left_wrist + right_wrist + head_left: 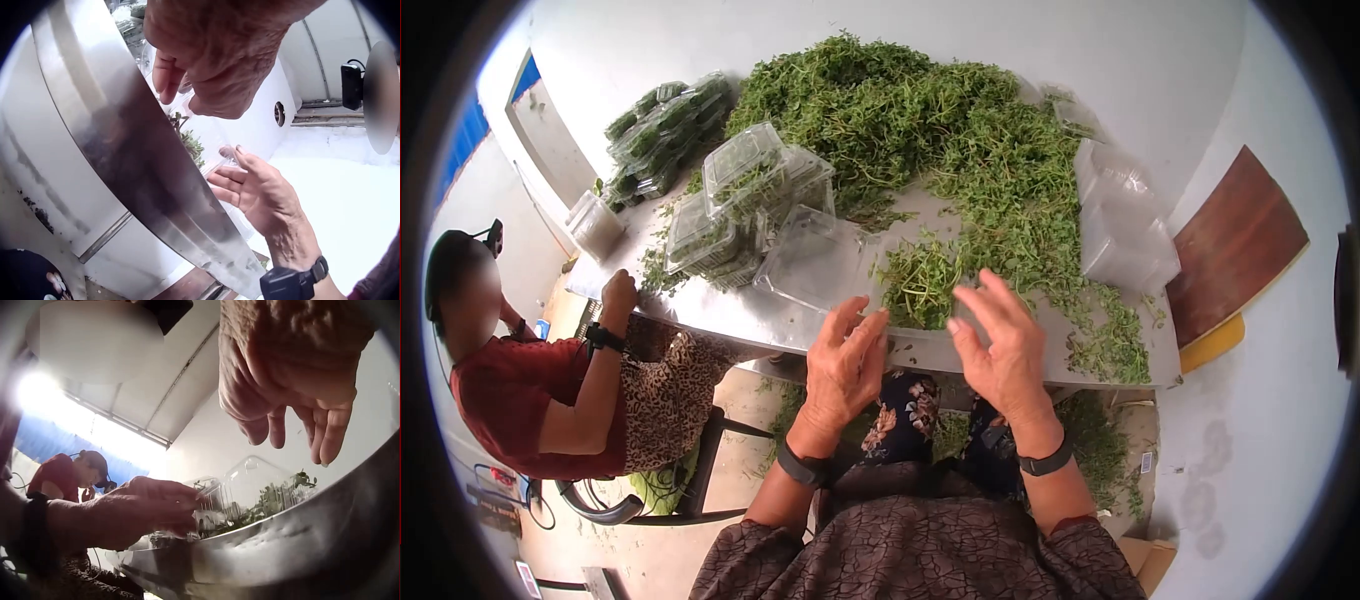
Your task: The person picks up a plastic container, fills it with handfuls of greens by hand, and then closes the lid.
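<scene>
Greens with small leaves and pale stems point(920, 285) lie in an open clear plastic clamshell box point(918, 322) at the table's front edge. Its transparent lid point(810, 262) is folded out to the left. My left hand point(847, 362) hovers by the box's near left corner with loosely bent fingers and holds nothing visible. On the other side my right hand point(1002, 350) is raised near the greens, fingers spread and thumb apart. The right wrist view shows the right hand point(290, 381) above the table rim, its fingers hanging down.
A big heap of greens point(900, 100) covers the back of the metal table point(1055, 345). Filled clear boxes point(720, 215) are stacked to the left, more point(670, 130) behind. Empty boxes point(1125, 225) stand at right. A seated person point(550, 400) is at the left.
</scene>
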`<control>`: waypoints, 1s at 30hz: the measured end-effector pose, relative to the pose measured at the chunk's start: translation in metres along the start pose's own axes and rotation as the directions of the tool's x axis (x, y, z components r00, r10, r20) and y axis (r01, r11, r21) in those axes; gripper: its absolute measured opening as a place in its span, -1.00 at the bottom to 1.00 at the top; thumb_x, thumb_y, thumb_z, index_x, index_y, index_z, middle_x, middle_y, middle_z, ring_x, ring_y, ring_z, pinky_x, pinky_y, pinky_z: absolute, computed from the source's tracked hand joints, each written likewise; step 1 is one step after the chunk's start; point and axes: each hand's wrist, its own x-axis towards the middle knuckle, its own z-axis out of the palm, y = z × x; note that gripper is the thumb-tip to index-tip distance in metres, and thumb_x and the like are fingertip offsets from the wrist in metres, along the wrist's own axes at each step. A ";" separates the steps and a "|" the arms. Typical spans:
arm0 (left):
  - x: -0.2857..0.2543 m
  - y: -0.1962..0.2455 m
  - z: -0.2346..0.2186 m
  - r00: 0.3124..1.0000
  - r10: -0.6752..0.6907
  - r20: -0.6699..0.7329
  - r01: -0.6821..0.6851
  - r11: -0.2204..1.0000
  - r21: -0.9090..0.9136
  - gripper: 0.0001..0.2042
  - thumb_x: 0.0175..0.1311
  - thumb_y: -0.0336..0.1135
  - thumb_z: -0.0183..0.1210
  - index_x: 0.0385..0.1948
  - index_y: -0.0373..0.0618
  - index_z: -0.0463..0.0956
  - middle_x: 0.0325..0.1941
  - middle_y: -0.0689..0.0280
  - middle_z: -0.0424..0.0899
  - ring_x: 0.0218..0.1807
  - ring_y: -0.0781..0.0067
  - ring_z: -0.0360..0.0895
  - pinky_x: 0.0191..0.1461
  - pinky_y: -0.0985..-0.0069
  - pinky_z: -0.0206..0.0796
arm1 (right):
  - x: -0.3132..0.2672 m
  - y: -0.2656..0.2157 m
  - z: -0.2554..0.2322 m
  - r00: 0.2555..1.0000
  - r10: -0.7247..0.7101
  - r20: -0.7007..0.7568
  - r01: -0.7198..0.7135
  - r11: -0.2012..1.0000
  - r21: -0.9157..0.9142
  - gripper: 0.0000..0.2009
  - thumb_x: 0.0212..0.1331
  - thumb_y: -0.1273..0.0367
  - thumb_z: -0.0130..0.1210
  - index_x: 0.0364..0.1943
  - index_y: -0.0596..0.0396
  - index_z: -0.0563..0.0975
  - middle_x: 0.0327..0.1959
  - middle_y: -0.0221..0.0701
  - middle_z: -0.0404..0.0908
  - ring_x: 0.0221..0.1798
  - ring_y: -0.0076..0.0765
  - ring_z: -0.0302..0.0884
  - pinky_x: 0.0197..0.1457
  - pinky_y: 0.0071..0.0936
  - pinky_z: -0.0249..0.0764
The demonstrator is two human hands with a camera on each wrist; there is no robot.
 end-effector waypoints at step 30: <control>0.055 0.018 0.018 0.931 0.134 0.339 -0.132 0.991 -0.028 -0.76 0.27 -0.26 0.11 -0.54 -0.18 0.60 -0.45 0.22 0.51 -0.18 0.17 0.44 0.01 0.28 0.21 | -0.022 0.016 0.008 0.992 -0.077 0.103 0.051 0.971 0.234 -0.61 -0.01 0.41 0.27 -0.02 0.14 0.54 -0.13 -0.14 0.60 -0.15 0.02 0.62 -0.12 -0.21 0.59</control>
